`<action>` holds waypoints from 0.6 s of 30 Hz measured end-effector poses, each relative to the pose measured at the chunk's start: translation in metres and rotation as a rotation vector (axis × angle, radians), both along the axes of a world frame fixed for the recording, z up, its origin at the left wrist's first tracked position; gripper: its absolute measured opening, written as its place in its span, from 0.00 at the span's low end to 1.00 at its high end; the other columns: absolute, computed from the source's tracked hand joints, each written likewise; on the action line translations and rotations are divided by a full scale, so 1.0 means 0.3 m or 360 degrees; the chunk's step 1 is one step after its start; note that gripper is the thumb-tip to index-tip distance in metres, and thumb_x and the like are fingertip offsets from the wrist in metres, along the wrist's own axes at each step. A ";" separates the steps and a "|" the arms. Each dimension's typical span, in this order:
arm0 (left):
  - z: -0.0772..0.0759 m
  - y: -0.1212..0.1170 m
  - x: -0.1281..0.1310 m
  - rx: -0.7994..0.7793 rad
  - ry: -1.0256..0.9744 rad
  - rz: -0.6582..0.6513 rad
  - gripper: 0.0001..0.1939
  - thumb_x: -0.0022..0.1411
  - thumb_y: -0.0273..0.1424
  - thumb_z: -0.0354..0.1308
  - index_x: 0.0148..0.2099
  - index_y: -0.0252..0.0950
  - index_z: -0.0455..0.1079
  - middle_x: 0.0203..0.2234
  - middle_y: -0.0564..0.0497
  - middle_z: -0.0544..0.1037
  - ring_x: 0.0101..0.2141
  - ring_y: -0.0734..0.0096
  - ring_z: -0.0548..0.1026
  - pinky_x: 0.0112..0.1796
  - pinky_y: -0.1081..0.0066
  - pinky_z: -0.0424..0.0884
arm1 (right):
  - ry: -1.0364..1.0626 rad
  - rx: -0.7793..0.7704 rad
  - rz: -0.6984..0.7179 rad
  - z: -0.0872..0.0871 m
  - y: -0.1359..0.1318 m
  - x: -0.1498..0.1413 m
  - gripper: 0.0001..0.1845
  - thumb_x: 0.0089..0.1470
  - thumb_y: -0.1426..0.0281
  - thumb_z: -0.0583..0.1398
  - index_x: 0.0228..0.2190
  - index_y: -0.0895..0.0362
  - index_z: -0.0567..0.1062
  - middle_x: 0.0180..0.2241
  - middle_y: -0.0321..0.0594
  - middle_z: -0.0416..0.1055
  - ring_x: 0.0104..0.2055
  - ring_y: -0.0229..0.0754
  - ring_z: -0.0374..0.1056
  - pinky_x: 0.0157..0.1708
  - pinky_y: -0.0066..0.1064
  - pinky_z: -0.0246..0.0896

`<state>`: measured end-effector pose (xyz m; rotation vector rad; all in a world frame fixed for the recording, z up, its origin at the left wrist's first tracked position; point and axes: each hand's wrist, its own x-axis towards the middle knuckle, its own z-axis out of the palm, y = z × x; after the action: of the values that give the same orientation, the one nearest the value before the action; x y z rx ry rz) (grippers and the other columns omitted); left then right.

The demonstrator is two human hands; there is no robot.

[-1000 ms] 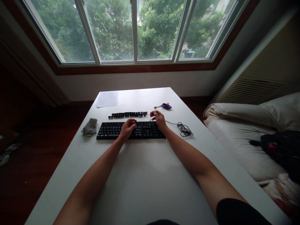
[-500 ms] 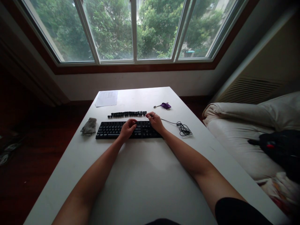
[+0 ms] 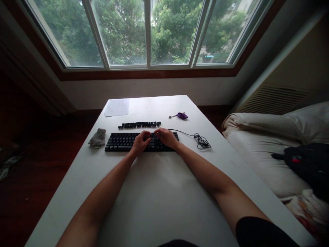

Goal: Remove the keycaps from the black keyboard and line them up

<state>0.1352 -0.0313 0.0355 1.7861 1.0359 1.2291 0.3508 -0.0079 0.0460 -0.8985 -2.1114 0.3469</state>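
A black keyboard (image 3: 120,141) lies across the white table (image 3: 159,199). My left hand (image 3: 140,141) rests on its middle keys with the fingers curled under. My right hand (image 3: 167,137) sits just to the right of it on the keys, fingers pinched together and almost touching the left hand. Whatever either hand holds is hidden. A row of loose black keycaps (image 3: 139,125) lies just beyond the keyboard. The keyboard's black cable (image 3: 202,141) runs right and ends in a coil.
A grey cloth (image 3: 97,138) lies left of the keyboard. A sheet of paper (image 3: 117,107) sits at the far left corner, a small purple tool (image 3: 182,115) at the far right. A bed with white bedding (image 3: 269,154) stands along the table's right side.
My right hand has moved left from the keyboard's far right corner to its middle, beside the left hand. The left hand has stayed in place.
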 end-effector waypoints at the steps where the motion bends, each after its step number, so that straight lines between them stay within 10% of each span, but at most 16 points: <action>1: 0.001 -0.002 0.000 0.0007 0.0021 0.0007 0.11 0.60 0.32 0.60 0.46 0.38 0.70 0.34 0.53 0.76 0.33 0.72 0.73 0.38 0.72 0.69 | -0.0054 0.0021 0.0011 0.000 -0.004 -0.002 0.10 0.62 0.67 0.58 0.44 0.53 0.76 0.38 0.41 0.75 0.38 0.42 0.69 0.39 0.31 0.63; 18: 0.011 -0.019 0.006 0.0085 0.0219 0.0084 0.11 0.60 0.30 0.60 0.46 0.39 0.71 0.31 0.54 0.76 0.31 0.72 0.72 0.36 0.72 0.67 | -0.0180 0.0088 0.0066 0.003 -0.012 -0.006 0.14 0.59 0.63 0.61 0.47 0.50 0.76 0.35 0.39 0.73 0.36 0.42 0.67 0.37 0.31 0.61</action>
<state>0.1371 -0.0369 0.0387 1.9176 1.1437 1.1890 0.3490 -0.0114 0.0468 -0.8611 -2.2350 0.2626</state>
